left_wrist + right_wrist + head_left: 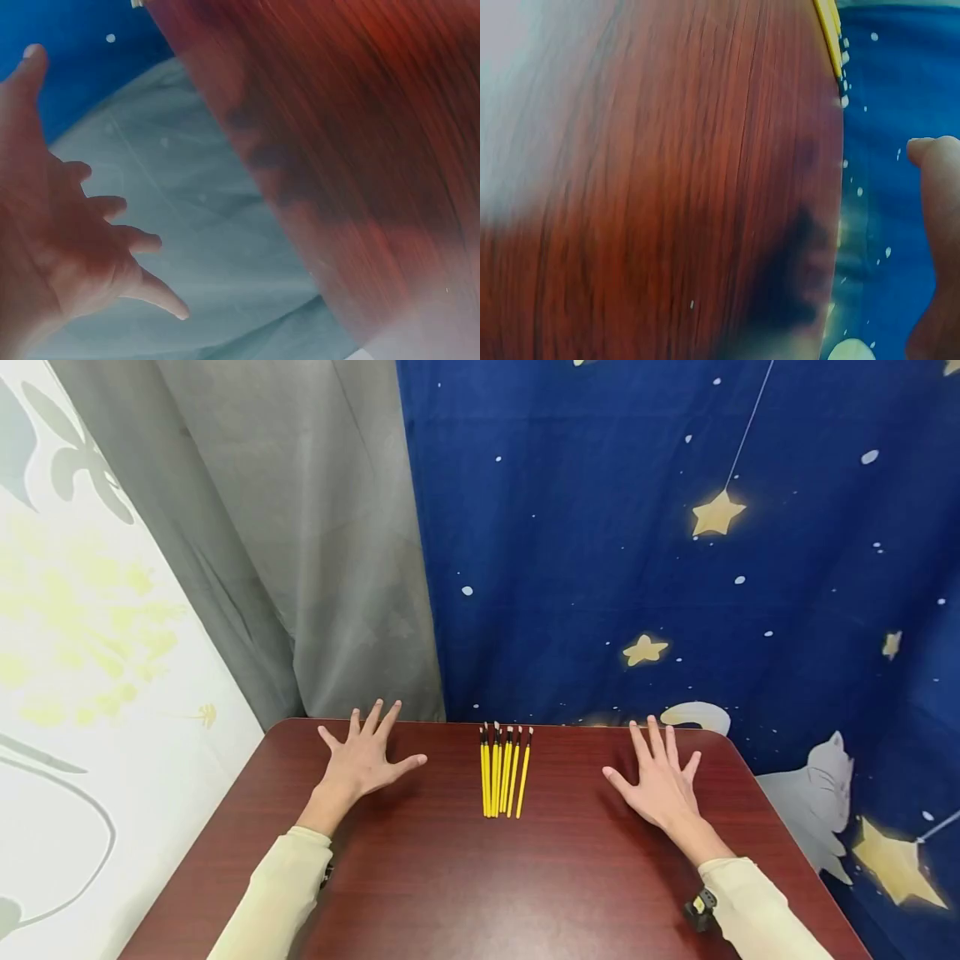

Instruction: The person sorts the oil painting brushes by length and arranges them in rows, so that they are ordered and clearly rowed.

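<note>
2 hands, both bare, fingers spread wide, nothing gripped: left hand [362, 763] over the far left of the counter [450, 885], right hand [662, 785] over the far right, each casting a shadow. Between them, well apart from both, 1 row of yellow-handled brushes [494, 781] lies by the far edge, bristles pointing away from the person; about 9 or 10, overlap prevents a firm count. 2 pale sleeves [273, 893]. Behind: 1 grey curtain [360, 543], 1 blue curtain [555, 543] with stars.
</note>
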### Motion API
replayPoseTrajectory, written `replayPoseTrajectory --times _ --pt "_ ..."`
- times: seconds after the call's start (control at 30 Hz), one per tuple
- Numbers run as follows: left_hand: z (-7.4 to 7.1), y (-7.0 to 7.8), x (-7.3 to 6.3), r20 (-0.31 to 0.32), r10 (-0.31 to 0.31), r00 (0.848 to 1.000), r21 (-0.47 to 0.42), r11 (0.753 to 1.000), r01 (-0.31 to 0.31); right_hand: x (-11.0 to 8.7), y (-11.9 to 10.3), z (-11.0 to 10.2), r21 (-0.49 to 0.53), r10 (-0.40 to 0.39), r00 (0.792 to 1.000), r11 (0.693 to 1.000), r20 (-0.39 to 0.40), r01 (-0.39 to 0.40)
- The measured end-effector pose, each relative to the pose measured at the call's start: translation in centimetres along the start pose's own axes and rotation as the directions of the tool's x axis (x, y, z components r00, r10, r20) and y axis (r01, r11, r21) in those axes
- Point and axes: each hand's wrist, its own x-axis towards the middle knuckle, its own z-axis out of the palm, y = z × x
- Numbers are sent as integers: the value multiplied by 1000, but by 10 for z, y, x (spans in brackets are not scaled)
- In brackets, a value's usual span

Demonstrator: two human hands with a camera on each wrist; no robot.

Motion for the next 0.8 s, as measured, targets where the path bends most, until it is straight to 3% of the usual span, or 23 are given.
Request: replayPoseTrajectory --times 0.23,0.5,0.8 --pt "3 15 -1 -1 27 1000 0 1000 -27 0 -20 2 12 -21 999 1000 29 21" --pt "8 35 -3 -14 29 999 -34 999 -30 0 -43 6 21 -22 993 1000 116 19" --pt "12 61 0 7 48 999 -77 996 -47 1 -59 10 42 -45 994 998 103 41"
